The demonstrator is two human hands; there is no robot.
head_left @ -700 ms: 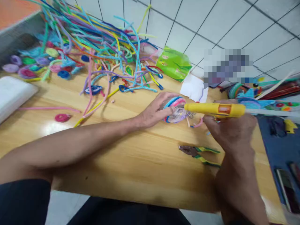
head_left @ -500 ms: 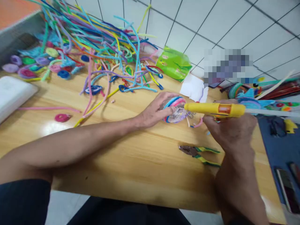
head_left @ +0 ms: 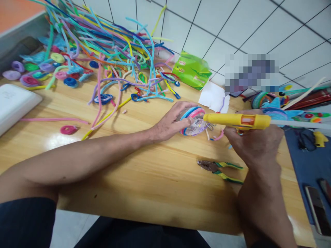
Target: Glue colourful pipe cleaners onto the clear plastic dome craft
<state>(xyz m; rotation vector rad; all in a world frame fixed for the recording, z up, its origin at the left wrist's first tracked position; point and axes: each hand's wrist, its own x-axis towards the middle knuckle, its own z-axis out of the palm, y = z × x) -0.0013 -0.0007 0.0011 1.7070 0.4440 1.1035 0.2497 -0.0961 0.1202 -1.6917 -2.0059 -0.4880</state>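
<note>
A: Hands, qty?
B: 2. L hand point(head_left: 170, 123): narrow, curled round 1 banded piece point(head_left: 194, 113), mid-table. R hand point(head_left: 256, 141): closed on 1 yellow gun point(head_left: 232, 120), tip pointing L at piece, just beside L thumb; contact, can't tell.
A: Tools?
B: Pliers point(head_left: 210, 166), qty 1, near side, handles R, ends by R forearm.
A: Far side?
B: Green bag point(head_left: 192, 70), 1; white paper point(head_left: 213, 99), 1, btwn bag & gun. Stems point(head_left: 113, 38), far L: tangled, no exact ct.
A: L side?
B: White box point(head_left: 17, 105), 1, cut by frame; pink coil point(head_left: 69, 130), 1, R of box.
A: Edges, room?
B: Table point(head_left: 155, 182): near edge runs below pliers; wood strip btwn. Wood gap also btwn L forearm & pliers. R edge: blue mat point(head_left: 297, 162) alongside, w/ 1 phone point(head_left: 317, 208) + 1 dark item, part cut off.
</note>
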